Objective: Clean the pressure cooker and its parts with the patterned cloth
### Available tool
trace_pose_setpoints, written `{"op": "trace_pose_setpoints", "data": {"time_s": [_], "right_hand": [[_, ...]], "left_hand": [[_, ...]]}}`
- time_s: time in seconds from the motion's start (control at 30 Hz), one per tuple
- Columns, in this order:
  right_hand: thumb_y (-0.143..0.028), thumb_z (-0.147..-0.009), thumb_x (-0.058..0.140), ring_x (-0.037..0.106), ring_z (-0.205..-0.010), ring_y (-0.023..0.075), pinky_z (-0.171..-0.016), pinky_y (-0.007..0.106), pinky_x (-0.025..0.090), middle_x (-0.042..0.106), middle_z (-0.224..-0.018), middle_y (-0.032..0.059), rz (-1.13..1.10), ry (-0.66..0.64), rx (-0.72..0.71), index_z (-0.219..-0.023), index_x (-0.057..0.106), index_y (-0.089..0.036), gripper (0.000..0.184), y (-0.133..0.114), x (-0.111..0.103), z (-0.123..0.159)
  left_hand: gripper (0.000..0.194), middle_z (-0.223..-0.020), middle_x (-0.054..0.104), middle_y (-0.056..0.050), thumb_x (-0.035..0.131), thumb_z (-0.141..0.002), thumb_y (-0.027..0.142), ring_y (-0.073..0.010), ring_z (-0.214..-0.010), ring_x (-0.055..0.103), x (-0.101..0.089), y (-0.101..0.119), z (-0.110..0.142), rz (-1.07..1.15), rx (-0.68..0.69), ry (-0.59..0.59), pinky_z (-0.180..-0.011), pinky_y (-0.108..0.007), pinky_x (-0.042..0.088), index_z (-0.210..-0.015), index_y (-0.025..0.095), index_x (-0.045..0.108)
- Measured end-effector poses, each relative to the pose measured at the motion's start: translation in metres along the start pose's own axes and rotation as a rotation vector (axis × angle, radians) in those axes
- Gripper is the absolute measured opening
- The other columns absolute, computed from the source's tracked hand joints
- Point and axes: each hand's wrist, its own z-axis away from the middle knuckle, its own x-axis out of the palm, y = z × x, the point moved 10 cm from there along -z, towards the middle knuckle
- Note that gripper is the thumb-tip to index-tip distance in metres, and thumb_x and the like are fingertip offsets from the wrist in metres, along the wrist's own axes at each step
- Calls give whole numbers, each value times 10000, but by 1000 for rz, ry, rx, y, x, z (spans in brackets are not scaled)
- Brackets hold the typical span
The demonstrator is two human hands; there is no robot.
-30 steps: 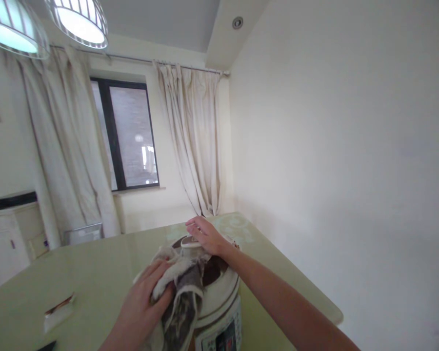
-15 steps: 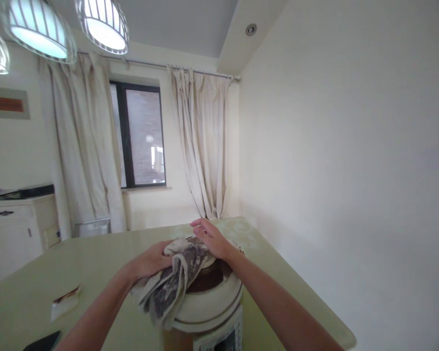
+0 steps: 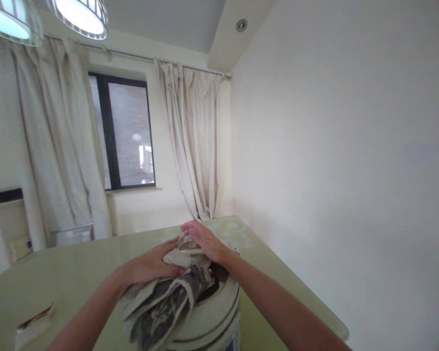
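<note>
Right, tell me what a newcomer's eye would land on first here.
Probably the bare hands at lower center: the left hand holds a grey-and-white cloth against a round, lidded pot on the green table, and the right hand is at the lid's knob. Next, the glowing pendant lamp at upper left, then the dark-framed window between pale curtains.

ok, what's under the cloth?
A round lid: part of its pale and brown top shows past the cloth. Whatever lies directly beneath the cloth and left hand is covered.
</note>
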Motion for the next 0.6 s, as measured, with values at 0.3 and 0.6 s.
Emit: {"op": "trace_pose_setpoints", "data": {"time_s": [0.3, 0.6], "right_hand": [[-606, -1088, 460, 659, -1140, 214, -1036, 366, 492, 706, -1174, 73, 230, 128, 15, -1204, 645, -221, 443, 6, -10, -3], [-444, -936, 779, 615, -1193, 231, -1089, 382, 461, 659, -1246, 97, 459, 217, -40, -1230, 649, -203, 402, -4, -17, -4]], "left_hand": [[655, -1533, 641, -73, 673, -862, 535, -322, -1396, 611, -1, 1, 11, -84, -50, 157, -1254, -475, 396, -1437, 222, 683], [556, -1478, 682, -51, 676, -892, 542, -315, -1393, 629, 32, 25, 85, -514, 40, 491, -1167, -455, 524, -1376, 275, 732]]}}
